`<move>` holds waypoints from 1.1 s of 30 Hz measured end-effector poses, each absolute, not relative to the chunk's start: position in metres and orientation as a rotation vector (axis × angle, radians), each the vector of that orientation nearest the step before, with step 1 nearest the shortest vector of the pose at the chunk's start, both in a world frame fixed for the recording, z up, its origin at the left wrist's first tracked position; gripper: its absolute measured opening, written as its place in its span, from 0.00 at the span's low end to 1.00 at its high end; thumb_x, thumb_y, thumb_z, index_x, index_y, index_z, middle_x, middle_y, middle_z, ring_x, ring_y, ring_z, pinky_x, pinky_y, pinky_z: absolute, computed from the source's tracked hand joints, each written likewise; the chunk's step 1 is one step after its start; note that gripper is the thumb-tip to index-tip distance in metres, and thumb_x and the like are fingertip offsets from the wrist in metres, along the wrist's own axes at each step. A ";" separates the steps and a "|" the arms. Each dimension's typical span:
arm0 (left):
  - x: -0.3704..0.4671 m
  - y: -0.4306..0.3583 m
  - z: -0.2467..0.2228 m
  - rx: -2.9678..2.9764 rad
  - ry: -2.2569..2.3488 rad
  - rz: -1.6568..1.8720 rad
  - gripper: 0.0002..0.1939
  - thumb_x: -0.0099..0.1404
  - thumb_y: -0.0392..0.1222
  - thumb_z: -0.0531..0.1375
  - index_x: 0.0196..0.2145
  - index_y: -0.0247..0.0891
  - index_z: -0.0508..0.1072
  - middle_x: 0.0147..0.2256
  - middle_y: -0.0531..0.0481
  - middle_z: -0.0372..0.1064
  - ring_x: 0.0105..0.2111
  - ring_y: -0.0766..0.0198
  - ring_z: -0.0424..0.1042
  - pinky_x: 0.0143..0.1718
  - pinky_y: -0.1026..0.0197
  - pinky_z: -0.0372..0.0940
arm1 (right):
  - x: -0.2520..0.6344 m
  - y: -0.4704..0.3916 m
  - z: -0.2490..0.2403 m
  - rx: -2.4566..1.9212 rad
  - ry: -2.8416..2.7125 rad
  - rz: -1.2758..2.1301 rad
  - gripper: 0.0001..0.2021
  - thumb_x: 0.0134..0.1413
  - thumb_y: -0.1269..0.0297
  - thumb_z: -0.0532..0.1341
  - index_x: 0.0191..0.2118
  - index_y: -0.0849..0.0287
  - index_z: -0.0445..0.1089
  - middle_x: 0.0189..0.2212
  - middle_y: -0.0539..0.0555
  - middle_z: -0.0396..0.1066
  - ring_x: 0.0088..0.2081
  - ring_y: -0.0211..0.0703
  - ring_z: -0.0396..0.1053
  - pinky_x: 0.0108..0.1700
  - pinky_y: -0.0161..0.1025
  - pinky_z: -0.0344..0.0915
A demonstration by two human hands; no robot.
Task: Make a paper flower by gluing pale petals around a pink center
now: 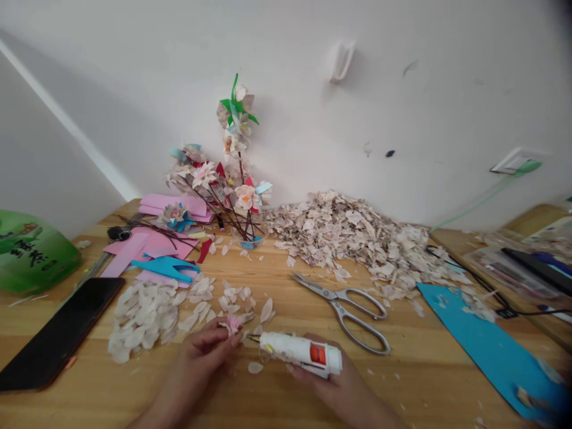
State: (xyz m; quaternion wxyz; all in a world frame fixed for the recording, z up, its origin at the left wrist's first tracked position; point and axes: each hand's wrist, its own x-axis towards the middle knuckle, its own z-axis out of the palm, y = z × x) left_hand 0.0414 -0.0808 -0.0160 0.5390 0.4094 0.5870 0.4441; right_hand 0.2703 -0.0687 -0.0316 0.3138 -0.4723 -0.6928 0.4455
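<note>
My left hand (208, 345) pinches a small pink and whitish petal flower (233, 323) between thumb and fingers. My right hand (326, 378) is wrapped round a white glue gun (290, 350) with an orange patch on its side. The gun's nozzle points left and comes close to the flower; whether it touches cannot be made out. Just beyond my left hand lie loose pale petals (232, 295), with a bigger petal pile (145, 316) to the left. A single petal (255, 367) rests on the wood below the nozzle.
Metal scissors (342, 304) lie right of centre before a large heap of dried petals (344, 232). Finished flowers (239, 185) on twigs stand at the wall. A black phone (62, 333), blue sheet (482, 345), pink sheets (152, 238) and green bag (36, 253) flank the workspace.
</note>
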 end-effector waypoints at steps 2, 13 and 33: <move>0.041 -0.082 -0.018 0.935 1.387 1.050 0.13 0.48 0.51 0.65 0.19 0.40 0.78 0.31 0.50 0.67 0.23 0.67 0.60 0.18 0.69 0.60 | 0.270 -0.069 -0.032 -1.251 -1.847 1.166 0.12 0.45 0.53 0.62 0.26 0.56 0.71 0.22 0.50 0.72 0.25 0.43 0.68 0.27 0.35 0.67; 0.040 -0.083 -0.017 1.039 1.398 1.027 0.14 0.51 0.52 0.63 0.18 0.40 0.77 0.22 0.52 0.64 0.25 0.64 0.62 0.20 0.69 0.60 | 0.270 -0.068 -0.033 -1.266 -1.868 1.206 0.13 0.47 0.52 0.61 0.29 0.58 0.70 0.24 0.50 0.71 0.26 0.41 0.68 0.29 0.33 0.67; 0.041 -0.083 -0.014 0.665 1.275 1.128 0.11 0.44 0.50 0.68 0.19 0.38 0.79 0.24 0.51 0.69 0.21 0.69 0.61 0.18 0.69 0.61 | 0.270 -0.064 -0.028 -1.280 -1.766 1.150 0.10 0.47 0.58 0.61 0.31 0.58 0.72 0.27 0.52 0.76 0.29 0.47 0.72 0.31 0.38 0.70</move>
